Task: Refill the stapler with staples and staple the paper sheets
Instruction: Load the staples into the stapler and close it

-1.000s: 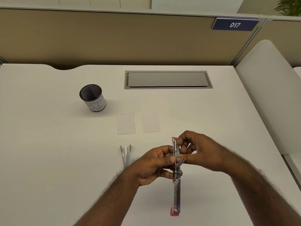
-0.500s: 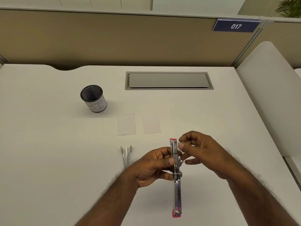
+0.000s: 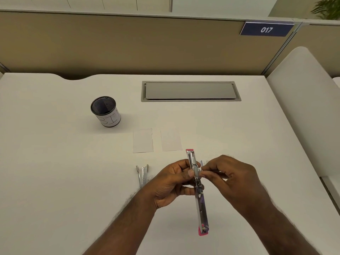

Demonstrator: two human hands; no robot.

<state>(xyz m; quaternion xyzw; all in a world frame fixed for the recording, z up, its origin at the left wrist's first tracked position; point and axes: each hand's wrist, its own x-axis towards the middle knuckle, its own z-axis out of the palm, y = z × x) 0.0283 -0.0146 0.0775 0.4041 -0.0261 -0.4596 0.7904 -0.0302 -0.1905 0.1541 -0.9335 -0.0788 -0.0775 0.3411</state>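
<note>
A stapler (image 3: 199, 197) with pink ends is folded open into one long bar and points away from me above the white desk (image 3: 55, 172). My left hand (image 3: 173, 184) grips its middle from the left, thumb on the metal channel. My right hand (image 3: 230, 179) meets it from the right, fingertips pinched against the channel. A small blurred silvery strip of staples (image 3: 204, 162) shows just above those fingertips. Loose staple strips (image 3: 142, 174) lie left of my left hand. Two small paper sheets (image 3: 143, 140) (image 3: 170, 139) lie side by side beyond the stapler.
A black mesh pen cup (image 3: 105, 111) with a white label stands at the back left. A grey cable flap (image 3: 190, 91) is set into the desk's far side. A beige partition runs behind, and a white divider (image 3: 301, 107) borders the right.
My right hand has come down from the stapler's far tip to its middle, and its fingertips now pinch at the channel. My left hand and the stapler have hardly moved.
</note>
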